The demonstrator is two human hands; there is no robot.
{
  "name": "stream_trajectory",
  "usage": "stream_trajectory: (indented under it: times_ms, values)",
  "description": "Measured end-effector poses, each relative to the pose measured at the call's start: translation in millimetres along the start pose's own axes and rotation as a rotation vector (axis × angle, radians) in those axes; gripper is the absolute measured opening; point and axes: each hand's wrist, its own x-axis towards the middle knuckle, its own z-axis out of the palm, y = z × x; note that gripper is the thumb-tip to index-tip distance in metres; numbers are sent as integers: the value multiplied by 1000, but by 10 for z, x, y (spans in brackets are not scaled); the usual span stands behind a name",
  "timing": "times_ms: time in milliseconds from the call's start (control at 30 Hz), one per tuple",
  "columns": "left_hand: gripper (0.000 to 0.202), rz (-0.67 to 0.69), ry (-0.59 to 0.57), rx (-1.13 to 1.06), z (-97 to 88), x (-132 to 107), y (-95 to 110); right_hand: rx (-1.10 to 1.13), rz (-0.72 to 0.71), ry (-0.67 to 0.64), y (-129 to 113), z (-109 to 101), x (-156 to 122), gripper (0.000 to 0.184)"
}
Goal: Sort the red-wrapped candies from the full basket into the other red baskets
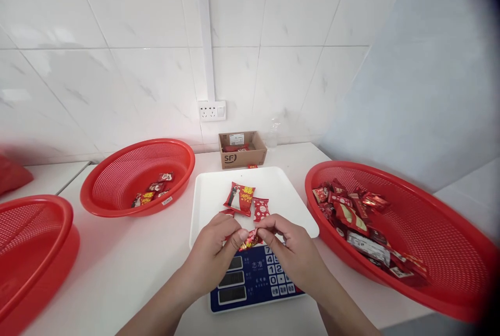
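Between both hands is a small shiny red-and-gold wrapped candy [250,240], held over the near edge of the scale's white pan [287,190]. My left hand [219,250] pinches its left end between thumb and fingers. At its right end, the thumb and fingers of my right hand [291,247] are closed too. Just beyond them on the pan lie a larger red packet [240,198] with yellow lettering and a small red packet with white dots [261,209]. Another red packet is partly hidden behind my left hand. Below sits the scale's blue keypad panel [255,278], partly covered by my right hand.
A red basket [437,185] at right holds many mixed packets. Another red basket [136,148] at back left holds several packets; a third basket [58,211] is cut off at left. A cardboard box [250,158] and a clear plastic container [272,135] stand near the tiled wall.
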Motion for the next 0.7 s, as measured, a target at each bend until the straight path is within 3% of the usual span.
stream_trajectory:
  times_ms: [167,300,500,700]
  values:
    - [30,82,191,-43,50,-57,-57,53,22,24,-66,16,-20,18]
    - [30,8,269,-228,85,-95,-58,100,25,51,-120,61,-14,20]
    - [33,-111,134,-453,30,-70,-80,183,73,27,-109,99,6,19]
    - [25,-53,59,-440,-26,-64,-84,246,52,-2,-134,124,-9,18]
